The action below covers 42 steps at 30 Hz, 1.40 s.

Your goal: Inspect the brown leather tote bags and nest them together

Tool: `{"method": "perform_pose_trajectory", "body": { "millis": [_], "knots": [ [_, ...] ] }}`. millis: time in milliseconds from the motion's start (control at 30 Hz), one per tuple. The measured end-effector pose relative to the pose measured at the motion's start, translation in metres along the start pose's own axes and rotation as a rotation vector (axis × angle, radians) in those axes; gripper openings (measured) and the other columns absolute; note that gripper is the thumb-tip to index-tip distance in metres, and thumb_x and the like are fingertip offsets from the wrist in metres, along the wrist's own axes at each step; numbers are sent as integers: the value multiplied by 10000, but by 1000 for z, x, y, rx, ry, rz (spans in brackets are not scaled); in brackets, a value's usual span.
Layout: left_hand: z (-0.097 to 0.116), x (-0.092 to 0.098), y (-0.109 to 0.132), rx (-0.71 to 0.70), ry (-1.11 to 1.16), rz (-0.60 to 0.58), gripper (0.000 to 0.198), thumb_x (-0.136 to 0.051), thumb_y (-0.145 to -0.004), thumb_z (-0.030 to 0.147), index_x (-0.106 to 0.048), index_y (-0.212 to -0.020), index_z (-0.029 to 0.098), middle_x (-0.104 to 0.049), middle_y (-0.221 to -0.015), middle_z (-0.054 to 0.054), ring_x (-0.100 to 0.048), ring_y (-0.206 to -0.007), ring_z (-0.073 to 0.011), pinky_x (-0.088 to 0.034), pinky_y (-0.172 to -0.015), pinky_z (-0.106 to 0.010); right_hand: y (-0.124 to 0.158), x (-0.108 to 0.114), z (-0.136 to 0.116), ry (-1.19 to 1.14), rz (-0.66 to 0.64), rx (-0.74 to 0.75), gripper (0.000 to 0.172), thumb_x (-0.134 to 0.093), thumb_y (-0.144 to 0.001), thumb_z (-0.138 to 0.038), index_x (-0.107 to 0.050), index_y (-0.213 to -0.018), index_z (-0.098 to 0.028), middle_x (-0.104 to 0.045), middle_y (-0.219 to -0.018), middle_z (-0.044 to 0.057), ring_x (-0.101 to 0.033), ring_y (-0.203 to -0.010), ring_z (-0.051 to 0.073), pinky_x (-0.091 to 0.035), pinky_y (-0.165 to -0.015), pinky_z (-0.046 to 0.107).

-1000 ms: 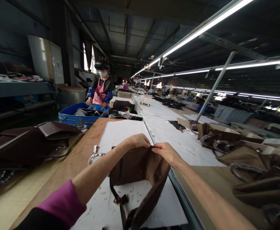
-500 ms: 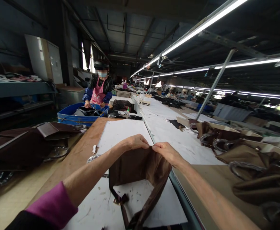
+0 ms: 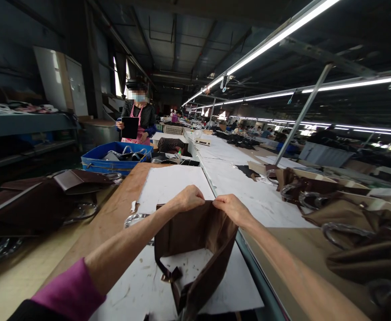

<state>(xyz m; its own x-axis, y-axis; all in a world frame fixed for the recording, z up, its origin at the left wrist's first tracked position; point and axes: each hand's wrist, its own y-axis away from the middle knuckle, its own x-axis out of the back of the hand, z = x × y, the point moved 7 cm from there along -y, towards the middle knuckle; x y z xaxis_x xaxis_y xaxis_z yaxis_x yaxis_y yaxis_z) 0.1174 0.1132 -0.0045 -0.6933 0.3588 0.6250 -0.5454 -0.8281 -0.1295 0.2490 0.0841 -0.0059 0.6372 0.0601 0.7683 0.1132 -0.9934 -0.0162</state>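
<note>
On my feed, L hand & R hand pinch top edge of 1 dark-brown fabric bag body, lower ctr. Grey-green table strip passes its R side. 1 blue plastic bin ctr-left, well apart; brown fabric bags far R, can't count.

Brown fabric runs past the bottom edge here, the right forearm cut off too, and distant workers are too small to read!
</note>
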Motion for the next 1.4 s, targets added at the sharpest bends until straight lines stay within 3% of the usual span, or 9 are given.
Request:
{"method": "perform_pose_trajectory", "body": {
  "millis": [433,633,800,900,1033,1133,1233,1400],
  "knots": [
    [5,1,12,-60,-95,20,313,-424,-636,251,-680,-684,78,-551,-535,-3,-440,-514,-107,-310,-476,-205,37,13,0,278,20,-23,223,-454,-745,-276,-470,-544,-182,-502,-556,-6,-454,-568,127,-277,-547,246],
    [15,1,16,-53,-166,49,316,-409,-650,239,-679,-672,77,-574,-561,-18,-471,-550,-118,-328,-510,-208,42,14,-3,326,44,-55,273,-433,-761,-306,-434,-515,-188,-432,-509,-17,-404,-519,117,-254,-518,247],
    [22,14,34,-21,-260,34,230,-471,-629,252,-655,-599,117,-517,-484,2,-424,-490,-107,-281,-480,-218,47,15,-6,326,52,-48,279,-440,-762,-311,-467,-515,-183,-433,-496,-16,-393,-504,112,-239,-497,240],
    [15,33,58,16,-326,48,160,-526,-600,260,-612,-528,146,-469,-450,21,-382,-468,-100,-241,-467,-224,48,14,-8,325,55,-22,295,-457,-756,-317,-471,-494,-181,-441,-487,-14,-403,-510,114,-235,-500,240],
    [-3,50,93,63,-295,48,221,-479,-666,287,-569,-516,152,-372,-446,45,-327,-462,-85,-213,-455,-216,46,12,-8,332,52,3,281,-508,-719,-308,-457,-474,-179,-446,-490,-14,-403,-513,114,-234,-506,243],
    [-15,48,106,70,-144,26,260,-433,-722,328,-602,-631,152,-357,-491,52,-323,-491,-83,-226,-462,-203,43,12,-8,356,47,1,278,-504,-725,-311,-467,-485,-176,-461,-501,-11,-417,-532,119,-241,-511,241],
    [-27,45,109,73,-27,78,309,-428,-743,379,-625,-727,141,-383,-539,47,-331,-531,-87,-239,-486,-202,42,11,-6,400,23,-11,288,-469,-753,-341,-490,-522,-169,-475,-519,-12,-442,-548,120,-257,-516,234],
    [-34,42,114,67,26,220,344,-419,-758,391,-599,-643,121,-339,-516,48,-302,-527,-84,-235,-491,-208,49,11,-8,502,9,-61,245,-453,-776,-370,-565,-688,-171,-560,-613,8,-515,-612,150,-305,-546,240]
  ]
}}
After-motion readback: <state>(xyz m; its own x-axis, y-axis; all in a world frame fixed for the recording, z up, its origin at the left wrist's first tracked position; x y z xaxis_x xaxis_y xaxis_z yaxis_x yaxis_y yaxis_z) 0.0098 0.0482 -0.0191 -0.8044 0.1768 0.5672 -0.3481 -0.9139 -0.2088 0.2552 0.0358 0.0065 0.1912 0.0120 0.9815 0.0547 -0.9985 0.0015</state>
